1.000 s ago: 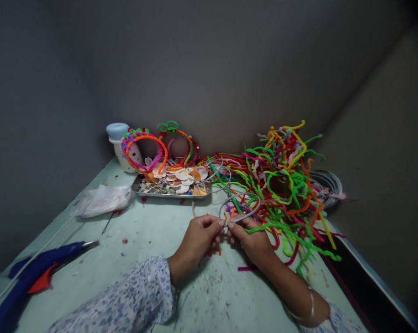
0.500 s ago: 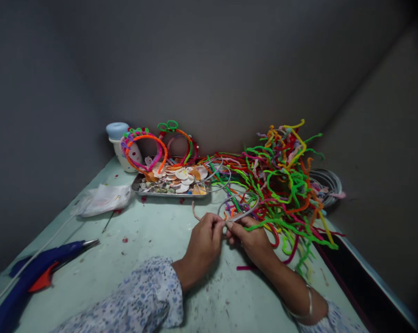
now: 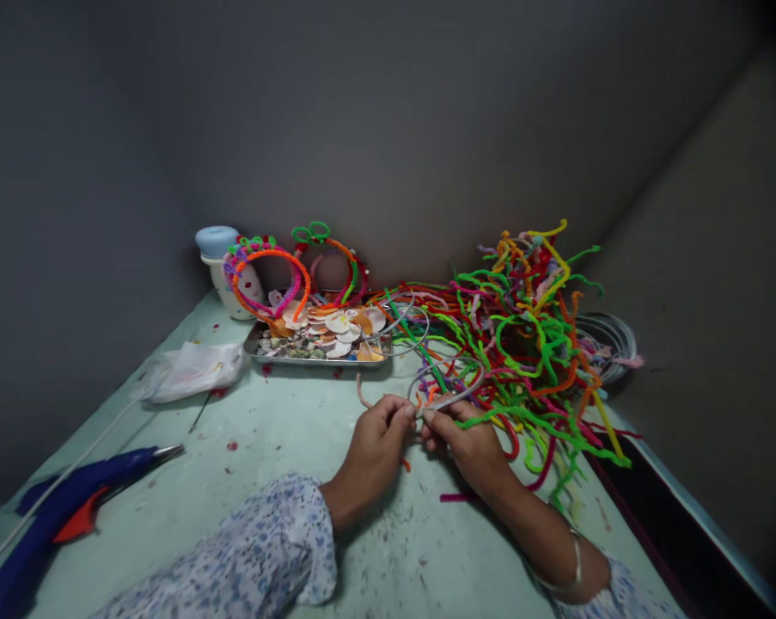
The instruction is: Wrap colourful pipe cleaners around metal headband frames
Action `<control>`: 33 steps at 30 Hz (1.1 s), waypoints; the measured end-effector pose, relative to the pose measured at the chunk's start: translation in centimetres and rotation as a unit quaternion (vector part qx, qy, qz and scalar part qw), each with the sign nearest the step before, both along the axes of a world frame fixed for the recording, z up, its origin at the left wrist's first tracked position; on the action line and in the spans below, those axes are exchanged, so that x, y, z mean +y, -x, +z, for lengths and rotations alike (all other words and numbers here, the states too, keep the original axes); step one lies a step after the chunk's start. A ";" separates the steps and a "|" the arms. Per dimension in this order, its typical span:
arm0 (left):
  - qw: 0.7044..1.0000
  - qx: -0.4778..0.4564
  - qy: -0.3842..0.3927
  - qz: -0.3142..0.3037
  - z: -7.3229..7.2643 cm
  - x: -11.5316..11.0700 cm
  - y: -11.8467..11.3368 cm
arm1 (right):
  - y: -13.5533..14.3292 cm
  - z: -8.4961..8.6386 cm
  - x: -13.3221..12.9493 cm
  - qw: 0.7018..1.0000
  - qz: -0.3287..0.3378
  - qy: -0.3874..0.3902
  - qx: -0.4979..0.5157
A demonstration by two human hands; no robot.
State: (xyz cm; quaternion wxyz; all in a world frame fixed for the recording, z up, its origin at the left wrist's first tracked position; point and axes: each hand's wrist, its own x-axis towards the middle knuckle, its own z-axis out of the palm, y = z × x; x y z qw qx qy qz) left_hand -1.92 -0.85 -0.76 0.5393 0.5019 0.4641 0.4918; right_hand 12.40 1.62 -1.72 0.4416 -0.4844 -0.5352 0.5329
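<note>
Near the middle of the table, my left hand (image 3: 378,438) and my right hand (image 3: 468,443) meet fingertip to fingertip. Both are closed in a pinch at the lower end of a thin grey wire loop (image 3: 450,361), which rises above the fingers. A pale pink stem sticks up behind my left hand, and a short orange end shows below its fingers. The green fuzzy stem (image 3: 529,423) passes beside my right fingers. What exactly lies between the fingertips is too small to tell.
A large tangle of coloured fuzzy stems (image 3: 542,344) lies to the right, with a wire coil (image 3: 610,344) behind. Farther back are a metal tray (image 3: 323,364) of shells, fuzzy headbands (image 3: 271,254) and a lidded bottle (image 3: 218,244). A blue glue gun (image 3: 97,481) and plastic bag (image 3: 198,371) are left.
The wire loop has shifted slightly to the right. An orange end now shows below my left fingers. Both hands have barely moved and keep their pinch.
</note>
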 end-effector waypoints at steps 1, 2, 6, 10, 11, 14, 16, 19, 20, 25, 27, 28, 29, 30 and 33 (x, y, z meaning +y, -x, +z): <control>1.000 -0.019 0.016 -0.001 0.1 0.0 0.1 | 0.0 0.0 0.0 1.000 0.001 0.001 0.001; 0.999 -0.028 0.028 0.001 0.1 0.0 0.1 | 0.0 0.0 0.0 1.000 0.001 0.001 0.001; 0.999 -0.011 0.035 0.006 -0.1 0.0 0.4 | 0.0 -0.1 0.1 1.000 0.003 -0.005 -0.005; 1.000 0.023 0.017 0.012 -0.5 0.0 0.5 | 0.0 -0.1 0.2 1.000 0.001 -0.010 -0.020; 1.000 0.025 0.016 0.011 -0.5 0.0 0.4 | -0.1 0.0 0.1 1.000 0.001 -0.013 -0.022; 1.000 0.021 0.018 0.009 -0.4 0.0 0.3 | -0.1 0.0 0.1 0.999 0.001 -0.025 -0.033; 1.000 0.020 0.017 0.010 -0.4 0.1 0.3 | -0.1 -0.1 0.1 0.999 0.003 -0.027 -0.034; 0.999 0.034 0.012 0.018 -0.5 0.1 0.2 | -0.1 -0.2 0.0 0.999 0.008 -0.023 -0.027; 0.999 0.041 0.010 0.020 -0.6 0.2 0.2 | -0.1 -0.2 0.0 0.999 0.008 -0.023 -0.027; 0.997 0.068 -0.002 0.025 -1.0 0.2 0.2 | -0.1 -0.2 0.0 0.999 0.001 -0.024 -0.038; 0.996 0.085 -0.010 0.032 -1.1 0.2 0.2 | 0.0 -0.3 0.0 0.999 -0.002 -0.027 -0.045; 0.995 0.093 -0.015 0.035 -1.2 0.2 0.1 | 0.0 -0.3 0.0 0.998 -0.004 -0.028 -0.047; 0.994 0.101 -0.020 0.036 -1.2 0.2 0.1 | 0.0 -0.3 0.0 0.998 -0.004 -0.029 -0.048; 0.993 0.108 -0.025 0.037 -1.2 0.2 0.1 | 0.0 -0.3 0.0 0.998 -0.004 -0.031 -0.048; 0.991 0.120 -0.034 0.047 -1.1 0.0 0.1 | 0.0 -0.3 0.0 0.998 0.006 -0.039 -0.050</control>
